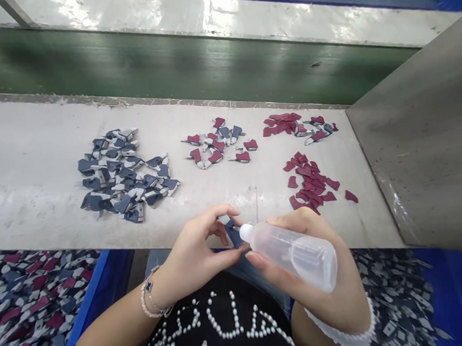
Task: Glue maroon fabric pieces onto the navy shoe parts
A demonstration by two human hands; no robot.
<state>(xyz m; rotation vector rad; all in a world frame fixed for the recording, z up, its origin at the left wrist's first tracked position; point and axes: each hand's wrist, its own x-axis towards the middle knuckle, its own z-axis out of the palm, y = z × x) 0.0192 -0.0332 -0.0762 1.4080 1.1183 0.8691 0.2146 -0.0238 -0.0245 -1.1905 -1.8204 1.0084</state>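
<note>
My left hand pinches a small dark blue plastic part between thumb and fingers, near the table's front edge. Closed around a translucent squeeze bottle, my right hand tilts its white tip against or just beside the blue part; actual contact I cannot make out. Clear liquid shows inside the bottle. Beyond my hands lie several blue and grey parts with maroon faces. To the right are loose maroon pieces, and to the left a heap of blue and grey parts.
A green conveyor belt runs behind the pale metal table. A metal panel rises at the right. Blue bins stand below the front edge, holding finished-looking mixed parts at left and dark grey parts at right.
</note>
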